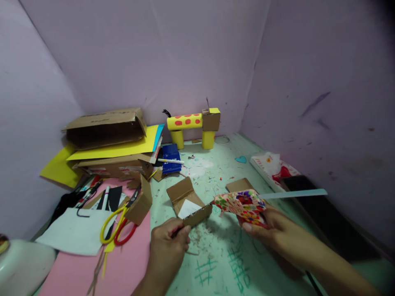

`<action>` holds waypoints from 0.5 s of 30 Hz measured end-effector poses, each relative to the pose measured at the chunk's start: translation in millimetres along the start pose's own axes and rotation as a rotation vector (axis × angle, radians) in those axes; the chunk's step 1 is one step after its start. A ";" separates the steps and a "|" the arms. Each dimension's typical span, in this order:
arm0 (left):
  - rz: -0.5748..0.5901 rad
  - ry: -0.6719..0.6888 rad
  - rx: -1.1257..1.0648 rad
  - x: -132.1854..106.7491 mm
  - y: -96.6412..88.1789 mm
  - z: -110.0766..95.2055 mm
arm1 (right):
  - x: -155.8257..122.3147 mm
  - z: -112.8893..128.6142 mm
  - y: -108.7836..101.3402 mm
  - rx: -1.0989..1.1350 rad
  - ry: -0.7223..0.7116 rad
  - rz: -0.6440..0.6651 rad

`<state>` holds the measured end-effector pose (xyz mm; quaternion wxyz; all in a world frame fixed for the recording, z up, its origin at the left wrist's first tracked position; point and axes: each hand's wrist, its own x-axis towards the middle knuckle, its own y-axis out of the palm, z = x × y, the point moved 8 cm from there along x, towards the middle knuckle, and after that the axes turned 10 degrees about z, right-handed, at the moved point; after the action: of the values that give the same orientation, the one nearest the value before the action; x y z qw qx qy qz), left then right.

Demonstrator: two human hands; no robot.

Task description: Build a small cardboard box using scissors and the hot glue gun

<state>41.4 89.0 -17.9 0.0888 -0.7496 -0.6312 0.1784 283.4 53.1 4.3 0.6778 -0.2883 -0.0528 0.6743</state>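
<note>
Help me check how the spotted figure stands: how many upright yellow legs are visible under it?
2: one yellow leg beneath the spotted tube's left end, and a second leg beneath the cardboard block. Others may be hidden behind.

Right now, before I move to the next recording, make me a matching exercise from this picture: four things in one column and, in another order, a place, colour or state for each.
Things
1. Glue gun
2. Small open box
3. Scissors
4. Heart cutout

Descriptions
A. Partly yellow, partly red
B. Floral-patterned, held in the right hand
C. Blue, lying flat on the table
D. White paper inside, left hand at its near corner

Right pairs: 1-B, 2-D, 3-A, 4-C
</note>
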 end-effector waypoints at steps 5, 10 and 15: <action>0.004 0.026 0.004 0.1 -0.2 -0.7 | -0.6 6.1 1.6 -0.024 -0.025 0.045; 0.019 0.054 0.015 -0.1 0.9 -0.6 | -0.3 7.1 5.4 -0.021 -0.054 0.069; 0.030 0.090 0.036 -1.1 2.7 0.7 | -0.1 7.3 15.8 -0.025 -0.133 0.139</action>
<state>43.5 87.3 -19.4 0.1278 -0.7646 -0.6118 0.1570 266.0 54.1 3.1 0.6208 -0.2543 -0.0859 0.7366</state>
